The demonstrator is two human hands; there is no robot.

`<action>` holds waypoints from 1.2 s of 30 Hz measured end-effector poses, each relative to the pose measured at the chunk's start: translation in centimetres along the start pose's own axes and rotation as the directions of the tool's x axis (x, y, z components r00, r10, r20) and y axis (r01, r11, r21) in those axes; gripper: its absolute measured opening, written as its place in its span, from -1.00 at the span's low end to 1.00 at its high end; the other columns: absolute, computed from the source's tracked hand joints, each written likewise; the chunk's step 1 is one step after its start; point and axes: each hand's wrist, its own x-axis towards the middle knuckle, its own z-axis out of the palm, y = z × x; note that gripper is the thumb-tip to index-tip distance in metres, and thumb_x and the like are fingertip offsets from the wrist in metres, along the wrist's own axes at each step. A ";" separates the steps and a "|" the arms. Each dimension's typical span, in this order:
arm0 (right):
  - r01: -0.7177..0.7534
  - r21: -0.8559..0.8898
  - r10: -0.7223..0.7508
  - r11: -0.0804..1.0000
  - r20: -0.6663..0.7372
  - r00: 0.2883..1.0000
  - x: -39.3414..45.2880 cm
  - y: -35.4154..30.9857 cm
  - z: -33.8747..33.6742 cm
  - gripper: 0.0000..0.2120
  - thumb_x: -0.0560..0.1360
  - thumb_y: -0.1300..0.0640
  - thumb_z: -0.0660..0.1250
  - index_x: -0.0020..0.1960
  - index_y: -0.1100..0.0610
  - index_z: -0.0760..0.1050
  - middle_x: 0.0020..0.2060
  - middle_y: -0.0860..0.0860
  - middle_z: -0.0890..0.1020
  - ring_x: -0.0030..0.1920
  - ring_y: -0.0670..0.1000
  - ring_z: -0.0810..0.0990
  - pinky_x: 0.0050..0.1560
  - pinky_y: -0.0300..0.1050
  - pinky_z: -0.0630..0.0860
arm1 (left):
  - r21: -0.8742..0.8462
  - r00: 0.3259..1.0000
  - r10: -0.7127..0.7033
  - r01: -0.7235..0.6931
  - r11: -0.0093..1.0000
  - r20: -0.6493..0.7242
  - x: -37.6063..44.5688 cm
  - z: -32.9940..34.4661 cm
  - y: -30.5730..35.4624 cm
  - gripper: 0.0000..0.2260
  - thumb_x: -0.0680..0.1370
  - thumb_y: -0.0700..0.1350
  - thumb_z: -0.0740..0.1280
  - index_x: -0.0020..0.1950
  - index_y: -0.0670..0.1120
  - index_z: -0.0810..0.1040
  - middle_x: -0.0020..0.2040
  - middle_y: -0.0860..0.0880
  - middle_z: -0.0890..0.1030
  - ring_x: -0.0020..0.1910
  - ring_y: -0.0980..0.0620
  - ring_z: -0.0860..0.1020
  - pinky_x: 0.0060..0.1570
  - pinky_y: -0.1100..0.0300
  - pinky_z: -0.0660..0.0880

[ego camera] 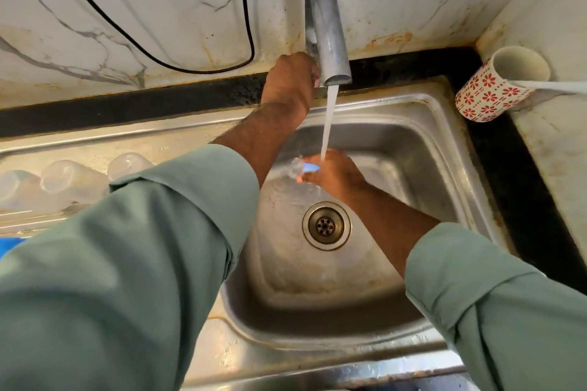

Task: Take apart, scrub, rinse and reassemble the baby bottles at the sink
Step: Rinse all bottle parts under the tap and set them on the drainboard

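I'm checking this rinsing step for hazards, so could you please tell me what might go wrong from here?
1. The right hand holds a small wet bottle part under the water stream, above the drain; it could slip into the basin.
2. The left hand grips the tap base; opening it further might splash the rolled sleeves.
3. The left forearm passes close beside the clear bottles on the drainboard and could knock them.

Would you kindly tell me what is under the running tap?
Under the tap, the right hand holds a clear bottle part with a blue piece in the stream. Its fingers and the splashing water hide the rest.
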 end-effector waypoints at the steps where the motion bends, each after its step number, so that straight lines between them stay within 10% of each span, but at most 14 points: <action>1: 0.164 -0.311 -0.133 0.936 0.119 0.984 0.0 -0.1 -0.2 -0.55 0.48 0.03 0.45 0.33 0.11 0.51 0.27 0.11 0.51 0.29 0.13 0.47 0.27 -0.03 0.44 | -0.002 1.000 -0.002 0.002 1.000 0.004 0.0 0.0 0.0 -0.85 0.63 -0.22 0.24 0.14 -0.14 0.56 0.07 -0.12 0.61 0.05 -0.10 0.60 0.07 0.16 0.52; 5: 0.574 -0.743 -0.285 0.343 0.500 0.818 0.0 -0.6 -0.4 -0.57 0.59 0.08 0.29 0.43 0.04 0.33 0.31 0.04 0.40 0.31 0.13 0.43 0.16 0.05 0.52 | -0.042 0.999 -0.028 0.029 0.999 0.031 -0.2 -0.2 0.2 -0.82 0.64 -0.22 0.23 0.20 -0.18 0.54 0.14 -0.17 0.59 0.11 -0.14 0.58 0.20 0.05 0.52; 8: 0.379 -0.695 -0.147 0.612 0.370 0.917 -0.1 -0.3 -0.6 -0.60 0.55 -0.16 0.30 0.26 0.06 0.49 0.19 -0.01 0.52 0.22 0.06 0.52 0.08 -0.07 0.46 | -0.083 0.998 -0.038 0.041 0.996 0.041 -0.3 -0.3 0.3 -0.82 0.64 -0.23 0.23 0.21 -0.19 0.53 0.15 -0.18 0.59 0.12 -0.15 0.57 0.21 0.02 0.52; 10: -0.081 -0.220 0.129 0.972 0.215 0.968 0.1 0.7 -0.7 -0.59 0.46 -0.16 0.43 0.16 0.09 0.56 0.09 0.03 0.57 0.09 0.04 0.59 -0.06 -0.17 0.48 | -0.068 0.999 -0.035 0.037 0.997 0.033 -0.3 -0.3 0.3 -0.83 0.63 -0.23 0.24 0.19 -0.18 0.54 0.12 -0.15 0.59 0.10 -0.13 0.58 0.18 0.07 0.53; 12: -0.385 0.453 0.287 0.804 0.271 0.919 0.2 0.9 -0.6 -0.77 0.45 0.07 0.50 0.05 0.12 0.58 0.03 0.14 0.62 -0.11 0.02 0.63 -0.22 -0.18 0.54 | -0.033 1.000 -0.026 0.026 0.999 0.017 -0.2 -0.3 0.2 -0.85 0.63 -0.23 0.24 0.15 -0.16 0.56 0.05 -0.12 0.58 0.07 -0.11 0.59 0.10 0.14 0.53; 14: -0.457 0.722 0.302 0.519 0.345 0.889 0.1 1.0 -0.2 -0.92 0.51 0.21 0.42 0.00 0.13 0.56 0.02 0.19 0.62 -0.16 0.01 0.62 -0.15 -0.11 0.58 | -0.024 1.000 -0.020 0.020 1.000 0.010 -0.2 -0.3 0.3 -0.85 0.63 -0.22 0.24 0.13 -0.16 0.57 0.07 -0.13 0.60 0.07 -0.11 0.60 0.09 0.14 0.53; 19: -0.519 0.851 0.445 0.077 0.437 0.782 -0.4 -0.3 0.4 -0.62 0.64 -0.11 0.14 0.02 0.21 0.50 -0.20 0.17 0.62 -0.50 -0.07 0.50 -0.52 -0.29 0.44 | -0.013 1.000 -0.010 0.010 1.000 0.002 -0.2 -0.3 0.3 -0.85 0.63 -0.21 0.24 0.14 -0.16 0.57 0.10 -0.14 0.61 0.08 -0.10 0.59 0.05 0.18 0.49; 22: -0.408 0.903 0.429 -0.136 0.425 0.797 0.0 -0.8 0.9 -0.75 0.61 0.04 0.27 0.13 0.23 0.47 -0.11 0.19 0.56 -0.24 0.06 0.59 -0.25 -0.08 0.61 | -0.005 1.000 -0.004 0.005 1.000 0.014 -0.2 -0.3 0.3 -0.83 0.64 -0.20 0.22 0.16 -0.17 0.56 0.10 -0.14 0.61 0.09 -0.10 0.59 0.10 0.16 0.51; 27: -0.383 0.921 0.432 -0.070 0.374 0.821 0.3 -1.7 1.5 -0.90 0.51 0.25 0.41 -0.01 0.18 0.52 -0.04 0.15 0.53 -0.01 0.09 0.56 0.15 0.13 0.58 | -0.060 1.000 -0.011 0.012 0.998 0.019 -0.2 -0.2 0.2 -0.83 0.64 -0.20 0.24 0.18 -0.19 0.55 0.11 -0.17 0.60 0.09 -0.11 0.59 0.18 0.06 0.53; 36: -0.374 0.883 0.474 -0.284 0.468 0.746 -0.3 -1.8 0.0 -0.47 0.51 -0.25 0.30 -0.07 0.27 0.51 -0.29 0.22 0.59 -0.56 -0.04 0.56 -0.60 -0.31 0.47 | 0.001 1.000 0.006 -0.006 1.000 0.007 0.2 0.1 0.0 -0.90 0.63 -0.20 0.23 -0.02 -0.06 0.51 -0.11 -0.04 0.49 -0.13 0.00 0.48 -0.06 0.19 0.47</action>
